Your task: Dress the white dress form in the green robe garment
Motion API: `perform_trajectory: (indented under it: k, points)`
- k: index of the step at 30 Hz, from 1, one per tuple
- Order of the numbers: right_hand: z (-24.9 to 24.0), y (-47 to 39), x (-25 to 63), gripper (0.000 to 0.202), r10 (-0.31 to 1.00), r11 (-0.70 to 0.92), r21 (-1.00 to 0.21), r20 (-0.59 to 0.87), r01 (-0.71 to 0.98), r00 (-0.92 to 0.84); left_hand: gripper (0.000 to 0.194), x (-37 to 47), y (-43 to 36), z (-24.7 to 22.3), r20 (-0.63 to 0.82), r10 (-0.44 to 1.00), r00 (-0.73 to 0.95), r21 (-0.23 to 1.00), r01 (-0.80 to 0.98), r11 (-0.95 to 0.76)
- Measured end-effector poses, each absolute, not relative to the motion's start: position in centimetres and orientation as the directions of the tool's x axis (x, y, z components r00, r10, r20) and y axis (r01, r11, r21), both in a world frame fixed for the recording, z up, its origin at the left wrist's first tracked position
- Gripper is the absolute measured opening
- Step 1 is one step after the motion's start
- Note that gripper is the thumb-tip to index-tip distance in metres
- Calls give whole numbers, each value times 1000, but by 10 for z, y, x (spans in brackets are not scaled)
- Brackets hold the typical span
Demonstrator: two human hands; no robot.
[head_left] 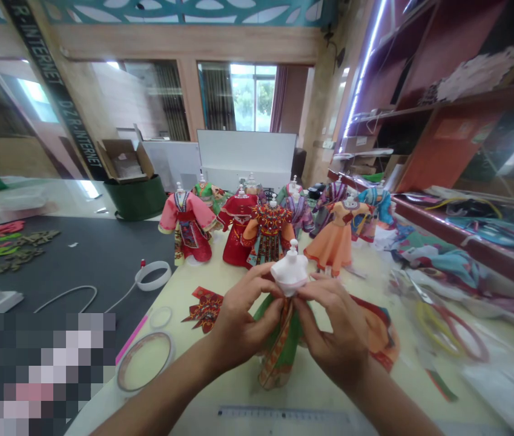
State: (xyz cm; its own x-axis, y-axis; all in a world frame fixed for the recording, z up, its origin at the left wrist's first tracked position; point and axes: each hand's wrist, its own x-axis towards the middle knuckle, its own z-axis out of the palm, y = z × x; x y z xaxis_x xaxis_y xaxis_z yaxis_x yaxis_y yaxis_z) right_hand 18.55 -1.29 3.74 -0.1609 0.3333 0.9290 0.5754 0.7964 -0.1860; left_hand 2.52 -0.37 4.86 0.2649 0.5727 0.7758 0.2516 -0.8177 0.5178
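Note:
A small white mannequin bust (289,270) stands upright in front of me, with a green and orange skirt (279,354) hanging below its waist. My left hand (252,309) pinches the skirt's top edge on the left side of the waist. On the other side, my right hand (329,318) pinches the same edge with thumb and fingers. A red patterned fabric piece (206,309) lies left of my left hand. Partly behind my right hand rests an orange and red fabric piece (377,333).
Several dressed mini mannequins, among them a pink-robed one (188,227) and an orange-dressed one (341,233), stand behind. Tape rolls (169,363) lie left, scissors (459,330) right, a ruler (284,415) in front. A lamp-like white ring (153,284) with cable sits on the dark mat.

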Motion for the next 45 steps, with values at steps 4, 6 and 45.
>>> perform_trajectory:
  k: [4,6,45]
  points:
    - [38,-16,185,27,402,774,-281,910,567,-98,13,26,-5,51,776,573,264,511,270,-816]
    - [38,-17,185,24,469,742,-370,882,560,-39,13,26,-5,52,771,580,263,517,274,-811]
    - [62,-17,179,18,680,665,-584,731,466,-54,9,28,-24,40,782,623,-3,560,439,-702]
